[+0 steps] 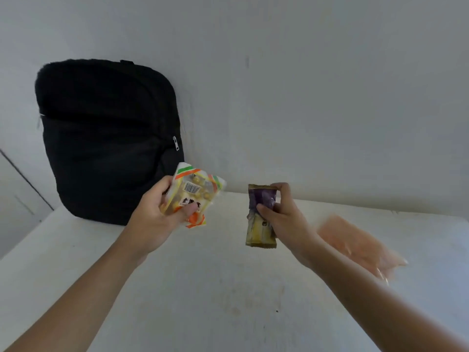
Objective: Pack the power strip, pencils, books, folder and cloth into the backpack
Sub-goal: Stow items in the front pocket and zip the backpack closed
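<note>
A black backpack (106,138) stands upright against the wall at the back left of the white table (203,288), its zipper pull hanging on its right side. My left hand (157,212) grips a clear snack packet (195,191) with orange and green stripes and a barcode, held just right of the backpack's lower corner. My right hand (281,214) pinches a purple and yellow wrapped bar (258,224), which hangs upright above the table. A pale orange, translucent flat item (355,245) lies on the table at the right, blurred; I cannot tell what it is.
A plain white wall (304,97) rises right behind the table. The table's left edge (25,240) runs diagonally at the left, with a lower surface and a dark line beyond it.
</note>
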`<state>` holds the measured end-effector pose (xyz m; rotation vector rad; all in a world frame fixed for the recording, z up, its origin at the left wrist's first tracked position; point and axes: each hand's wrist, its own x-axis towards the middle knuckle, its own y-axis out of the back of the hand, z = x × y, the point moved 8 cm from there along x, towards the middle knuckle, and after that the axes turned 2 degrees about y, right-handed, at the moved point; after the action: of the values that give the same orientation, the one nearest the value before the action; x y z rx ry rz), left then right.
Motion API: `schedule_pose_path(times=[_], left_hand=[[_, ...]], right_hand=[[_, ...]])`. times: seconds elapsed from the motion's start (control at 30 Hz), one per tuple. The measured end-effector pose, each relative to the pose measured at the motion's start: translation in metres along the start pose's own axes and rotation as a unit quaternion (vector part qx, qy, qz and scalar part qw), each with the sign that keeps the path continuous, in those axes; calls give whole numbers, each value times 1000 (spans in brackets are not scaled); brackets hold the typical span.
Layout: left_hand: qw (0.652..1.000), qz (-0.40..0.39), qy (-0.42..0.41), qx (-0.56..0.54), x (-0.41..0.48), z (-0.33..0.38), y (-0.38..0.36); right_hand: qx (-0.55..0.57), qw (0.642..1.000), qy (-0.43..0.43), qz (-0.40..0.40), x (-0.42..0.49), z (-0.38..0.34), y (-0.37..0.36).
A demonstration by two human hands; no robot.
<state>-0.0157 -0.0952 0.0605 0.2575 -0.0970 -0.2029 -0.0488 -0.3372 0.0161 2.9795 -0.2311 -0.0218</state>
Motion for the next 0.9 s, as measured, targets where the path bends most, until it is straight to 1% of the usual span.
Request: schedule_pose_path(times=[0.1,0.17,0.3,0.43,0.63,0.7,0.73,0.83,0.9], left_hand=[[998,43,-46,3,13,16,66],[996,54,-75,16,22,26,99],[984,83,-133,85,40,45,164],[975,97,-159,123,67,57,203],[964,103,-205,132,113,74,251],[959,92,-204,175,131,70,254],[956,73,-200,203,139,65,251],[934,-19,-220,280,152,49,235],[919,-54,-225,319,154,38,233]], right_hand=[[25,1000,10,-6,24,-34,-51],[44,999,20,-6,36,-56,-79],[74,996,57,1,56,-101,-137],[98,989,112,10,67,-143,-171],[50,972,224,49,93,-207,-209],[39,961,260,81,104,-218,-219],[36,955,276,99,109,-220,-223],[34,944,300,131,122,-219,-239],[5,945,294,141,129,-205,-245]])
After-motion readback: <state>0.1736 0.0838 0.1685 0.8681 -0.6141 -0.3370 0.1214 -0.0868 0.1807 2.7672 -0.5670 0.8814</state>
